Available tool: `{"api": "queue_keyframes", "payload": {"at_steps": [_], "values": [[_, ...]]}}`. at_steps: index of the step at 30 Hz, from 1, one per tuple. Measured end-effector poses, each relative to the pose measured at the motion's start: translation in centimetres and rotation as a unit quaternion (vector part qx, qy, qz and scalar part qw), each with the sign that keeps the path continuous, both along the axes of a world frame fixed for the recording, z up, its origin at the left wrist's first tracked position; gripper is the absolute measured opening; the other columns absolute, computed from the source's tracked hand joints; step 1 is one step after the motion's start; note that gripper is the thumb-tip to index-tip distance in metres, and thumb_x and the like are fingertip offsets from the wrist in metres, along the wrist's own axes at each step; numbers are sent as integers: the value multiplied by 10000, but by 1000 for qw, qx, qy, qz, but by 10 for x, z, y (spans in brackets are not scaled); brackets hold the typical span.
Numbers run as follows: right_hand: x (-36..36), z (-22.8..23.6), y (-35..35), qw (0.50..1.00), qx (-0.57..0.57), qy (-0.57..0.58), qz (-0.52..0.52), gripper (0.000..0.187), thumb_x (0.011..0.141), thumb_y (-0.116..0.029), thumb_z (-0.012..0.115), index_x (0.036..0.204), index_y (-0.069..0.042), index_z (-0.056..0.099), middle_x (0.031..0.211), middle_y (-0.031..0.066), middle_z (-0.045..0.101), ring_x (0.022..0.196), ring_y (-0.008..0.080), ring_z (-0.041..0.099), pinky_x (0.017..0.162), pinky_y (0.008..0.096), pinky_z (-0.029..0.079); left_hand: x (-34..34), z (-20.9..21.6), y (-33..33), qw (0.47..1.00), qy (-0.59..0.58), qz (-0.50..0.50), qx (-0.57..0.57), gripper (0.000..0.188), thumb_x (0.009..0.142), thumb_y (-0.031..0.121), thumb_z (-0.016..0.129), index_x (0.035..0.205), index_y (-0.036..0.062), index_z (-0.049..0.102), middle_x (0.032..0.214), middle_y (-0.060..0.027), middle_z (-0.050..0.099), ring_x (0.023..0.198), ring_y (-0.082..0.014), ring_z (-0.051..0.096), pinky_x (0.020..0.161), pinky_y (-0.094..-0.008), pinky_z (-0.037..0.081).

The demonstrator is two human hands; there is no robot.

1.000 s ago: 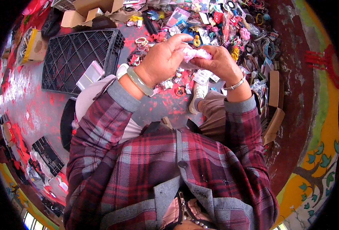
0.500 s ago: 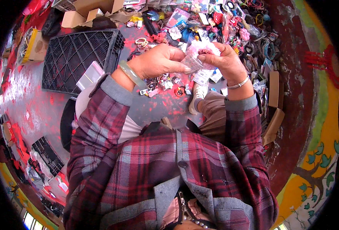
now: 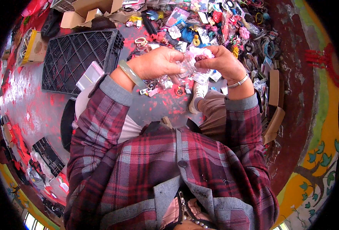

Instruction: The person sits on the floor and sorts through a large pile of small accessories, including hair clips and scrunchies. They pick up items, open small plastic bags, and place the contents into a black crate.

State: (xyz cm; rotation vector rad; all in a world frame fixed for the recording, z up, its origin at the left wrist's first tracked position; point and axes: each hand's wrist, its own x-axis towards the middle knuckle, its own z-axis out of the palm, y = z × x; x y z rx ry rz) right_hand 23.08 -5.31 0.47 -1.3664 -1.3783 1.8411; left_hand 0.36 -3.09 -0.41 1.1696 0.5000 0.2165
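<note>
In front of me, my left hand (image 3: 156, 64) pinches a clear plastic bag (image 3: 186, 69) between thumb and fingers. My right hand (image 3: 224, 64) is closed on a pale pink ruffled piece (image 3: 197, 51) at the bag's other side. A dark reddish part shows beside my right thumb. How much of the pink piece lies inside the bag I cannot tell. Beyond both hands spreads a heap of hair accessories (image 3: 244, 33), with flower shapes, bands and carded pieces. Small packaged trinkets (image 3: 164, 83) lie on the floor just below my hands.
A black plastic crate (image 3: 81, 57) stands at the left, with clear packets (image 3: 90, 76) at its near corner. Open cardboard boxes (image 3: 89, 11) sit at the far left. Another carton (image 3: 275, 90) is by the right wall. My shoe (image 3: 199, 94) rests at the heap's edge.
My right hand has shifted slightly left with the pink piece, and its fingers are more bent. The bag looks more crumpled between my hands.
</note>
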Motion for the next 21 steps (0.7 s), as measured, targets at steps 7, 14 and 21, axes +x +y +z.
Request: {"api": "queue_keyframes", "payload": {"at_steps": [7, 14, 21], "values": [[-8, 4, -1, 999, 22, -30, -3, 280, 679, -28, 701, 943, 17, 619, 794, 28, 626, 695, 88, 577, 658, 224, 464, 3, -6, -3, 999, -12, 21, 36, 301, 794, 86, 546, 1070, -34, 547, 911, -39, 601, 799, -94, 554, 726, -243, 456], [-14, 9, -3, 998, 22, -46, 39, 253, 678, -52, 702, 913, 11, 631, 781, 10, 629, 681, 70, 557, 636, 217, 459, 4, -13, -2, 998, 0, -14, 60, 266, 823, 66, 569, 1077, -5, 534, 950, -3, 575, 880, -76, 525, 789, -242, 432], [-9, 10, -2, 996, 37, -60, 52, 273, 679, -54, 700, 935, 8, 630, 804, 14, 632, 709, 67, 558, 658, 223, 461, 6, -19, -4, 998, -19, 8, 58, 271, 806, 39, 566, 1070, 3, 515, 948, -25, 588, 837, -93, 547, 755, -235, 441]]}}
